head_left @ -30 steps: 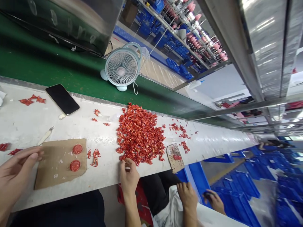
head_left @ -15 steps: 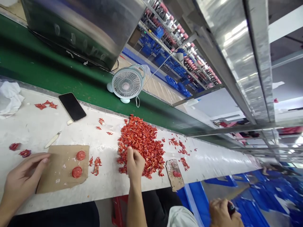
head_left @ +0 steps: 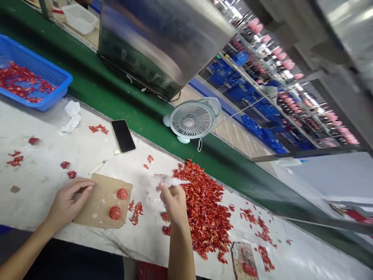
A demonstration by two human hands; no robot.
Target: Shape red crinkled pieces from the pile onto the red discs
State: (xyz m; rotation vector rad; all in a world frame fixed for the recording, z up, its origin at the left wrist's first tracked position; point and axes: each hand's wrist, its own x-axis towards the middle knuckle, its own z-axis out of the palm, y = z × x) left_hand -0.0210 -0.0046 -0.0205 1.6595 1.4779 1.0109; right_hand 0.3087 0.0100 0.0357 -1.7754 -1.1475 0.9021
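The right hand (head_left: pixel 175 200) is grasping a translucent white, nozzle-tipped plastic bottle (head_left: pixel 175 181). The left hand (head_left: pixel 68 199) is reaching over flat brown cardboard (head_left: pixel 100 208), its grip unclear.

The forearms (head_left: pixel 181 249) are bare — the lap clothing (head_left: pixel 75 261) dark.

Two discs (head_left: pixel 115 212) lie on cardboard (head_left: pixel 101 221) left of what seem heaped petals (head_left: pixel 205 217).

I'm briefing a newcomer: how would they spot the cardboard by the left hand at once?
On the long white table, find the big red heap. Left of it, beside the left hand, lies the cardboard. Unlike the speckled card right of the heap, it bears two round red pieces.
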